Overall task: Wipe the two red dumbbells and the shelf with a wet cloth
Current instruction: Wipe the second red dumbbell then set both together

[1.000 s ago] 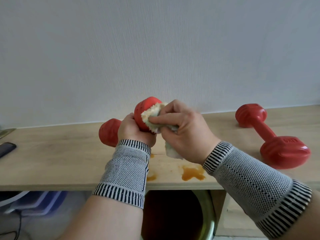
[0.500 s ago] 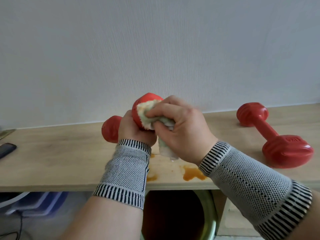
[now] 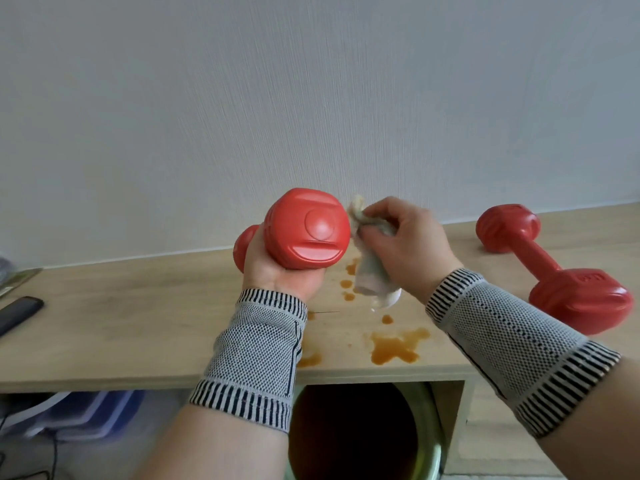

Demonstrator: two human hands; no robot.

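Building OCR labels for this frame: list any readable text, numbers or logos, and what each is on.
Nothing can be read.
Second dumbbell lying on the shelf: raised marking on its near head, too blurred to read.
Dumbbell gripped by the left hand: moulded circle and bar on its end face, no letters.

Shelf (image 3: pixel 138 323) runs along the wall. Left hand (image 3: pixel 277 271) holds one dumbbell (image 3: pixel 304 230) above its middle; right hand (image 3: pixel 405 244) with cloth (image 3: pixel 370 271) just right of it. Second dumbbell (image 3: pixel 554 271) lies on the shelf, far right. Spill (image 3: pixel 394 348) at front edge, between the wrists. Phone (image 3: pixel 17 313) far left.
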